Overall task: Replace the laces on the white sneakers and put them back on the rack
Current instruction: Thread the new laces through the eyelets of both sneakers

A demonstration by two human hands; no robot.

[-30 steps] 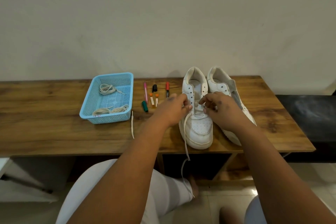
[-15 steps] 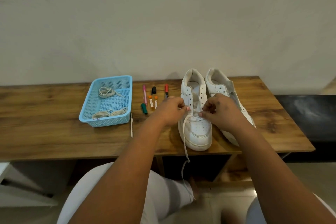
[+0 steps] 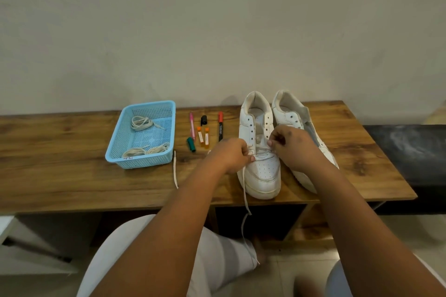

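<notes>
On the table, 2 sneakers; left hand and right hand pinch 1 lace.

we have a single view, a wide-angle camera worn on the person's head, looking forward and down. it sits close above the two bare forearms, which reach away from the lens from the bottom edge toward the wooden brown tabletop. the tabletop runs across the middle of the frame, near the lens, and a plain pale wall fills the upper half, faced square on. the floor and the person's lap lie at the bottom. straight edges bow toward the sides.
</notes>
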